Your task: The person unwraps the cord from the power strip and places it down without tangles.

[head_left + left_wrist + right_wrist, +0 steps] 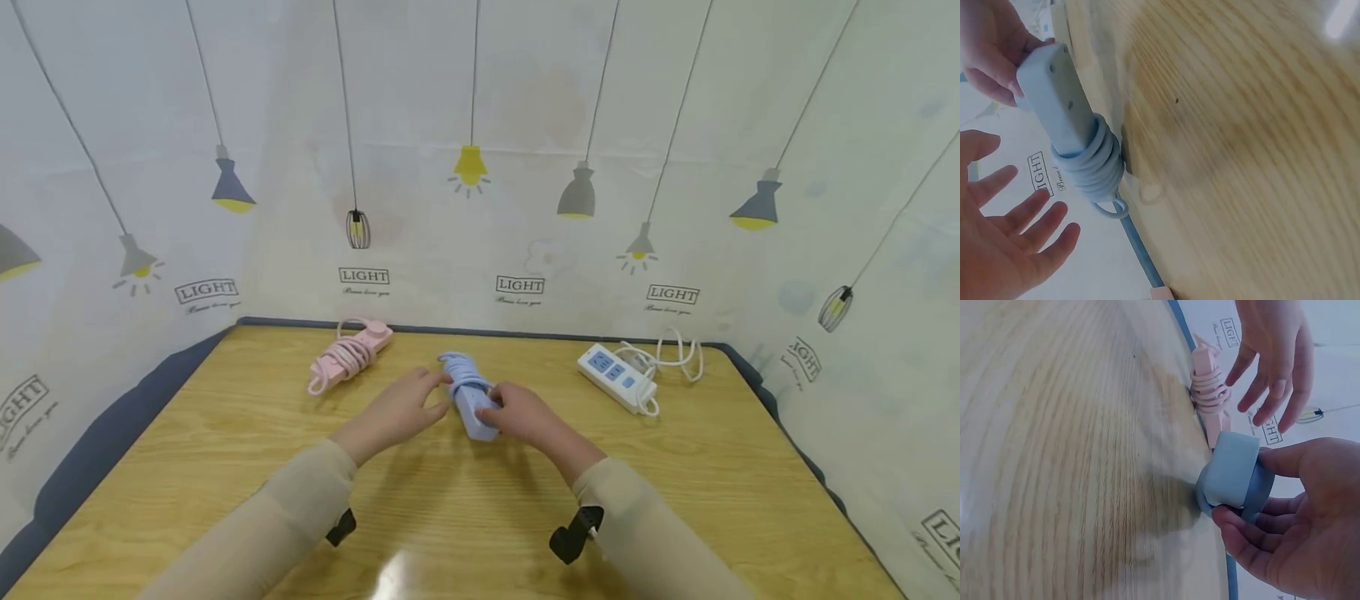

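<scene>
A light blue power strip (477, 419) is near the middle of the wooden table, its cord (1094, 165) wound in several turns around the far end. My right hand (525, 412) grips the strip by its near end, thumb on one side and fingers on the other, as the right wrist view (1310, 519) shows. To the left of the coil is my left hand (397, 408), fingers spread and nothing held. In the left wrist view its fingers (1054, 219) stand apart from the cord. The strip is tilted above the tabletop in that view.
A pink power strip (377, 332) with its cord wrapped round it lies at the back left. At the back right is a white power strip (615, 377) with blue sockets and a loose white cord (678, 360). A printed curtain (442, 242) stands behind the table (420, 517).
</scene>
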Motion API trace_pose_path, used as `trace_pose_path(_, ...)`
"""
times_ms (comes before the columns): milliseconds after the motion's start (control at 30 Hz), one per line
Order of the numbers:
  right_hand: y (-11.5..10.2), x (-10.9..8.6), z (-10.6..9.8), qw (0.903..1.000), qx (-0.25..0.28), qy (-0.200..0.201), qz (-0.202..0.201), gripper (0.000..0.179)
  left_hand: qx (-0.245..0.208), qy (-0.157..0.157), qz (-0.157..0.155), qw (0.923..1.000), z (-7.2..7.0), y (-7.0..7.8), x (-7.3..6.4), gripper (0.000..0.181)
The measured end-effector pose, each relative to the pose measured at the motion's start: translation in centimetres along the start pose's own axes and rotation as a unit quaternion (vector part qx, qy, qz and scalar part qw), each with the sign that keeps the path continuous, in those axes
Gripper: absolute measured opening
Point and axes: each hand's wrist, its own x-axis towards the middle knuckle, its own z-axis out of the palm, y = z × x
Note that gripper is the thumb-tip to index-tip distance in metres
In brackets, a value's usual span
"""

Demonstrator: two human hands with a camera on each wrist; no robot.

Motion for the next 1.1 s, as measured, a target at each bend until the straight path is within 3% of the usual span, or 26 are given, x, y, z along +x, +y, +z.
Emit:
trace_pose_path(300, -0.4, -2.5, -0.7, 0.9955, -0.071, -0.010, -0.062, 0.032, 0.046, 0.032, 0.094, 0.9940, -0.9, -1.0, -0.3, 0.070)
trace_pose_path(567, -1.7, -5.5, -2.8, 0.9844, -0.105, 0.003, -0.142, 0.032, 0.108, 0.043, 0.187, 0.9755, -1.7, -1.1, 0.1, 0.087)
trace_pose_path(800, -2.7, -7.3, -4.4, 0.9662, -0.159, -0.014, -0.203, 0.036, 0.159, 0.017, 0.195, 0.9678, -2.4, -0.3, 0.4, 0.096)
trace_pose_path(967, -2.9, -8.1, -5.4, 0.9521, -0.168, -0.018, -0.255, 0.034, 0.198, 0.029, 0.221, 0.9546, -3.0, 0.6, 0.2, 0.091)
trace_pose_path(1100, -2.6, -8.2, -6.1, 0.9502, -0.147, -0.023, -0.274, 0.032, 0.173, 0.022, 0.213, 0.9614, -3.1, 1.3, -0.2, 0.081)
